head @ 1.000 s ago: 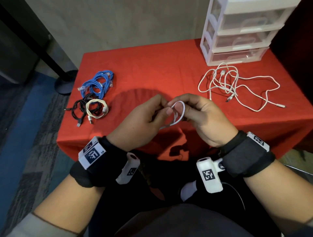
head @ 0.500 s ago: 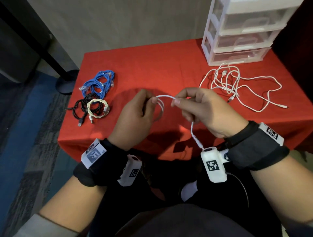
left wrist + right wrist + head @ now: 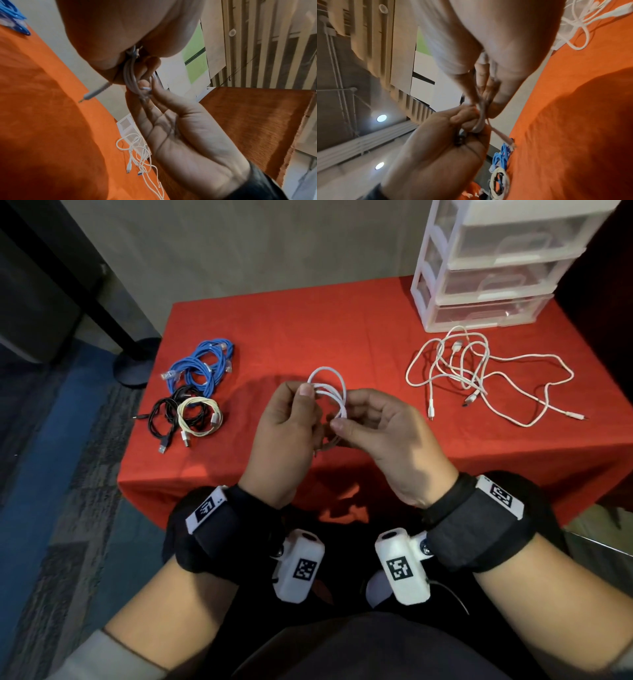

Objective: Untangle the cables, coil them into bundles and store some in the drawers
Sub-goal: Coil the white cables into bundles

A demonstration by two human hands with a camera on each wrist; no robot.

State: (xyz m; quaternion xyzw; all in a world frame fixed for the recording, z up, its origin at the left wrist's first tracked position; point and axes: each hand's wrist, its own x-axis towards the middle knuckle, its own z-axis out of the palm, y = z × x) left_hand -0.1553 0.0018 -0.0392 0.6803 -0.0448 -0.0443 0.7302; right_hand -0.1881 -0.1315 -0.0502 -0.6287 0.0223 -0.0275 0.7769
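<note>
Landmark = table (image 3: 342, 330). Drawer unit (image 3: 486, 272) on its far right corner. Loose cable tangle (image 3: 479, 371) just in front of the unit, right side. On left side: one coiled bundle (image 3: 205, 364) further back, two more coils (image 3: 185, 416) touching each other just in front of it, nr the left edge. Above table's near-middle, both hands meet: left hand (image 3: 287, 433) & right hand (image 3: 387, 440) hold a small coil (image 3: 330, 392) between them, off the surface.

Mid red table (image 3: 308, 330) is open for my hands. Obstacles: blue coil (image 3: 202, 364) + black/cream bundles (image 3: 186, 419) left, loose white tangle (image 3: 479, 371) right, drawers (image 3: 489, 268) back-right.
</note>
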